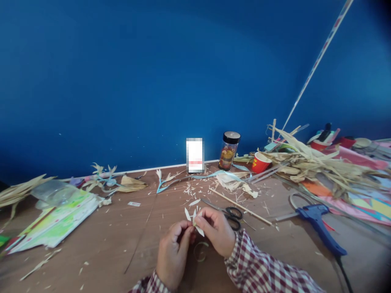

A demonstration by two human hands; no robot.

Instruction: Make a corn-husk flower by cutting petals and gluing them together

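Low in the head view, my left hand [174,248] and my right hand [216,230] meet over the table. Between their fingertips is a small flower of pale corn-husk petals [187,214], its pointed petals spreading upward and down to the right. My left thumb and forefinger are closed at its lower left side. The right thumb and forefinger pinch it from the right, hiding its middle. Just beyond my right hand lie black-handled scissors [234,212], partly covered by it. A curled pale strip [200,251] rests on the table below the hands.
A blue glue gun [320,221] and corn husks [293,158] lie to the right. A lidded jar [228,151] and red paper cup [261,162] stand near the wall. A thin stick [241,206] crosses the scraps; painted paper [58,224] lies left.
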